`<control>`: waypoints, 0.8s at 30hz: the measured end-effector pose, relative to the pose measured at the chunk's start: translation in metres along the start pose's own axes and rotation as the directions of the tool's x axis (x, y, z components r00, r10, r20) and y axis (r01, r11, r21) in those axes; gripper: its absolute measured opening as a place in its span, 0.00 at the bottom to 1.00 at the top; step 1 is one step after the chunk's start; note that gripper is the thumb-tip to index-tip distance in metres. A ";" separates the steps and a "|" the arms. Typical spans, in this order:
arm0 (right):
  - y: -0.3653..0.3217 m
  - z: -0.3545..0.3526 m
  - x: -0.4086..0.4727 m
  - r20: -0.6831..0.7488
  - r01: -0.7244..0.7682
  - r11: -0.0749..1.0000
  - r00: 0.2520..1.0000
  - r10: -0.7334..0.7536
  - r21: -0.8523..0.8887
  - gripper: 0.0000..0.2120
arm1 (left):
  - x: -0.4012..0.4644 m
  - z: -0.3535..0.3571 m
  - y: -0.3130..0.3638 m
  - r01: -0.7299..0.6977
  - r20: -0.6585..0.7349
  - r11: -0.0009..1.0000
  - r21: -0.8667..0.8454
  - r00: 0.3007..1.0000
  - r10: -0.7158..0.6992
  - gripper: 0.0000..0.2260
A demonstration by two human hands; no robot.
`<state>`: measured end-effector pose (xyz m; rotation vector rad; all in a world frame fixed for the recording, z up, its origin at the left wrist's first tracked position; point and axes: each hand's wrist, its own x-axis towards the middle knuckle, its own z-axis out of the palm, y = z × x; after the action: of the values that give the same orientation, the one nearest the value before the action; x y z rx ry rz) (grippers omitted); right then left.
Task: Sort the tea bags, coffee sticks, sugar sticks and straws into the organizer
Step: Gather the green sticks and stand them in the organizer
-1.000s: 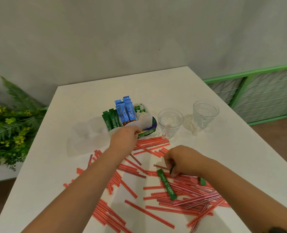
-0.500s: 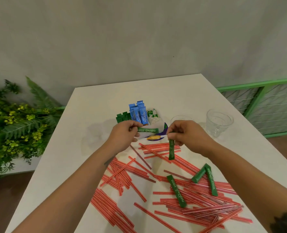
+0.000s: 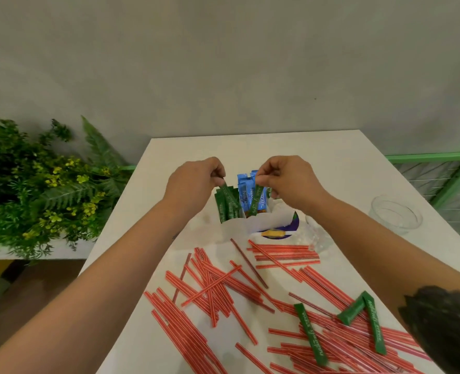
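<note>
Pinching slim glossy green sticks

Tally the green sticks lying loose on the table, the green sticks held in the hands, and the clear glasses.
green sticks loose on the table: 3
green sticks held, one in the left hand, one in the right hand: 2
clear glasses: 2
Total: 7

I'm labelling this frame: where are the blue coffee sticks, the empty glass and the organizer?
blue coffee sticks (image 3: 243, 188), head view, upper wrapper.
empty glass (image 3: 394, 215), head view, near rim.
organizer (image 3: 261, 224), head view, white front wall.
</note>
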<state>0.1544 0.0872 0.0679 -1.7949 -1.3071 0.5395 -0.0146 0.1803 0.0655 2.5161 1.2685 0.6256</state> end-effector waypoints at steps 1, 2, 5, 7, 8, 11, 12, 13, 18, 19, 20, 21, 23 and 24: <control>-0.003 0.005 0.005 -0.014 0.028 0.999 1.000 -0.028 -0.033 0.02 | 0.004 0.000 0.000 -0.013 -0.007 0.999 0.048 1.000 0.013 0.05; -0.006 0.011 0.009 -0.017 0.047 0.996 0.999 -0.048 -0.071 0.02 | 0.007 0.001 -0.001 -0.021 0.000 0.996 0.091 1.000 0.022 0.05; -0.006 0.030 0.021 0.004 0.061 0.986 0.998 -0.061 -0.157 0.03 | 0.013 0.006 -0.002 -0.057 0.065 0.977 0.208 0.997 0.044 0.05; -0.003 0.041 0.027 0.013 0.047 0.970 0.999 -0.045 -0.238 0.01 | 0.014 0.010 -0.002 -0.076 0.107 0.964 0.253 0.993 0.050 0.06; -0.002 0.045 0.028 0.018 0.039 0.957 0.999 -0.035 -0.289 0.02 | 0.014 0.012 -0.002 -0.081 0.126 0.959 0.272 0.991 0.048 0.07; 0.002 0.055 0.029 0.066 0.039 0.909 0.998 -0.013 -0.414 0.05 | 0.014 0.020 -0.006 -0.092 0.161 0.945 0.313 0.986 0.042 0.08; 0.003 0.057 0.028 0.085 0.045 0.893 0.996 -0.008 -0.447 0.06 | 0.015 0.023 -0.007 -0.090 0.178 0.942 0.324 0.984 0.032 0.08; 0.004 0.059 0.028 0.101 0.054 0.876 0.995 -0.006 -0.480 0.07 | 0.015 0.025 -0.008 -0.087 0.200 0.939 0.333 0.980 0.020 0.08; 0.010 0.069 0.028 0.145 0.110 0.785 0.989 -0.025 -0.610 0.09 | 0.017 0.035 -0.011 -0.086 0.258 0.935 0.345 0.966 -0.006 0.10; 0.010 0.070 0.028 0.153 0.135 0.758 0.987 -0.047 -0.638 0.10 | 0.017 0.037 -0.012 -0.090 0.255 0.935 0.342 0.967 -0.001 0.10; 0.012 0.071 0.028 0.166 0.165 0.720 0.984 -0.069 -0.674 0.10 | 0.018 0.039 -0.012 -0.095 0.252 0.934 0.345 0.968 0.006 0.10; 0.014 0.072 0.029 0.183 0.197 0.676 0.979 -0.093 -0.710 0.10 | 0.018 0.041 -0.013 -0.099 0.248 0.931 0.350 0.969 0.010 0.09; 0.015 0.075 0.028 0.195 0.247 0.605 0.969 -0.152 -0.757 0.08 | 0.019 0.044 -0.014 -0.104 0.242 0.930 0.354 0.970 0.017 0.09; 0.015 0.077 0.028 0.173 0.268 0.575 0.961 -0.216 -0.773 0.05 | 0.019 0.047 -0.015 -0.111 0.235 0.928 0.356 0.972 0.025 0.08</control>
<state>0.1163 0.1400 0.0161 -2.2276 -2.0070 -0.2230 0.0077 0.2033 0.0236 2.8395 1.3172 0.1065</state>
